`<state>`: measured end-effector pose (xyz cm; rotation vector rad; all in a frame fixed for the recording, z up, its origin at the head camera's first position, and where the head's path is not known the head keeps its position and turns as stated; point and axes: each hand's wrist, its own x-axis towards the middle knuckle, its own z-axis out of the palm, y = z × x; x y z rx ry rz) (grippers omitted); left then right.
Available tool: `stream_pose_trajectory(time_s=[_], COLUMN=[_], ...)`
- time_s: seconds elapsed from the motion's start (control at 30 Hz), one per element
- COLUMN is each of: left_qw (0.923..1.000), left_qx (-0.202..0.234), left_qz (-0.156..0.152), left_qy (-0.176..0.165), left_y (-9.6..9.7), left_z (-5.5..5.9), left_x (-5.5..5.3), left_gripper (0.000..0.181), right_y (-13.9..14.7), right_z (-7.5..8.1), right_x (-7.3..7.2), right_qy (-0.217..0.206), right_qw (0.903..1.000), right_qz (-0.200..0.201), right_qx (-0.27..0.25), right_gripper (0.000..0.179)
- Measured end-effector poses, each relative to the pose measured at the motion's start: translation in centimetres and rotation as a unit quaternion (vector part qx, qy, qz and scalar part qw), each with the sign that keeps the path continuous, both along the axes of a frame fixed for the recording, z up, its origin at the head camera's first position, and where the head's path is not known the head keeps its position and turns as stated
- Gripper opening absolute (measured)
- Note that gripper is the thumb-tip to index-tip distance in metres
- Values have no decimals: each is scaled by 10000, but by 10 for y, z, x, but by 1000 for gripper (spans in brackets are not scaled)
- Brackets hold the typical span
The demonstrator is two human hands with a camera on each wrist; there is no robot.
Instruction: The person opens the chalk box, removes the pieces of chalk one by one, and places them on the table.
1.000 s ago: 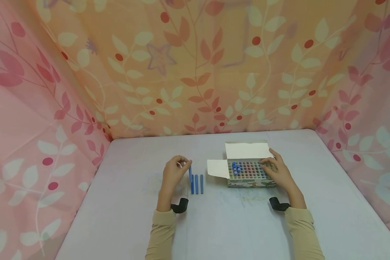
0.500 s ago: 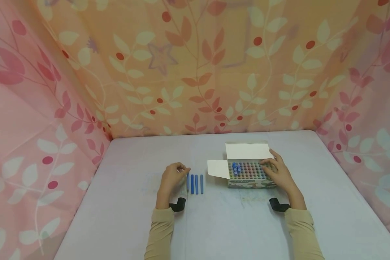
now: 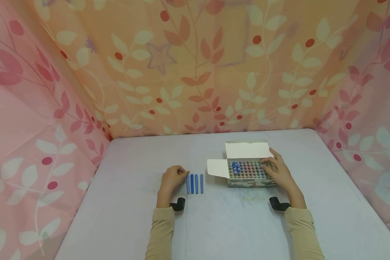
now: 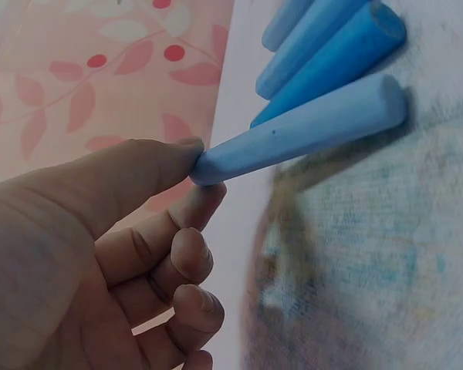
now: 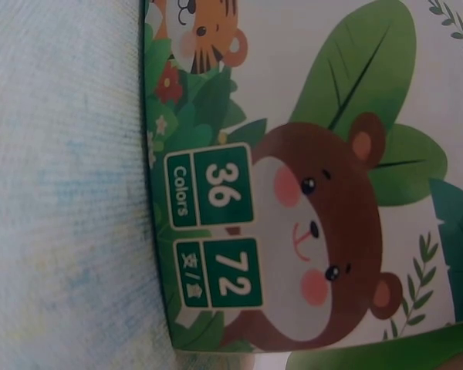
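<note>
In the left wrist view, my left hand [image 4: 100,247] pinches one end of a light blue chalk stick [image 4: 305,129] between thumb and index finger. The stick's far end lies close over the table, beside three other blue chalk sticks [image 3: 196,184] lined up to its right. In the head view my left hand [image 3: 173,180] is just left of the row's top end. My right hand [image 3: 277,170] holds the right end of an opened chalk box [image 3: 251,183], its fingers bent over the top edge. A bear printed on the box wall [image 5: 316,247] fills the right wrist view.
Chalk ends of many colours fill the box, and several blue sticks [image 3: 235,168] stand higher than the rest. Its white lid [image 3: 247,150] is folded back and a side flap [image 3: 217,168] sticks out left. Chalk smudges mark the white table [image 3: 227,227]. Patterned curtains surround it.
My left hand has moved down and slightly left, bringing the chalk stick from above the row to the row's left side. The right hand and the box have stayed in place.
</note>
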<state>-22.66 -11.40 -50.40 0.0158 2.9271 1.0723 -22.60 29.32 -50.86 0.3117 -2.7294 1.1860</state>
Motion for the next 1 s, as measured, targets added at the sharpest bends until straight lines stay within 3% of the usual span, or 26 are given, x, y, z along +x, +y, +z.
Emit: stream_pose_trajectory(time_s=[0.7,1.0], left_qw=[9983,9987], left_qx=[-564,-470], left_qz=[69,64], left_qy=[136,159], left_y=[3,3], left_z=[-12,-13], left_x=[-3,-3], left_gripper=[21,17], right_y=[-1,0], right_z=[-1,-1], right_x=[0,-1], right_qy=[-25,-32], right_qw=[10000,10000], right_qz=[9,6], right_qx=[-86,-92], right_gripper=[17,17])
